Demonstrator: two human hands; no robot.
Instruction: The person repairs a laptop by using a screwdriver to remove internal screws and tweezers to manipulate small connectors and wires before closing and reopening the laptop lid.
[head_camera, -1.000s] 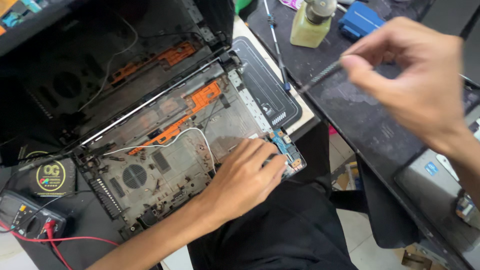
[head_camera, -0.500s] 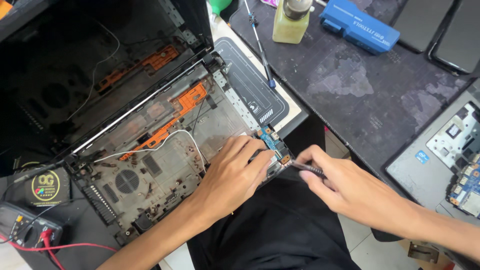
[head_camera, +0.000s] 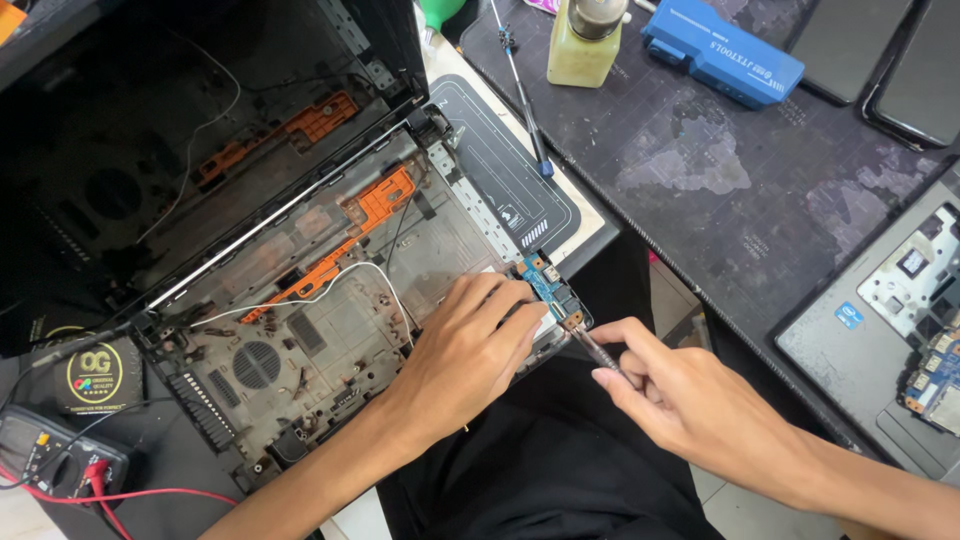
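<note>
My left hand (head_camera: 465, 350) lies flat, fingers spread, on the laptop base (head_camera: 300, 350), holding nothing. At its three o'clock, my right hand (head_camera: 690, 405) pinches a screwdriver (head_camera: 597, 348), tip at the blue board (head_camera: 548, 283).

L hand (head_camera: 465, 350) flat on open laptop base (head_camera: 300, 340) near small blue board (head_camera: 545, 280); R hand (head_camera: 680, 400) pinches screwdriver (head_camera: 592, 343) at board's near end.

Laptop base (head_camera: 300, 370) dusty matt plastic; mat (head_camera: 720, 190) worn.
</note>
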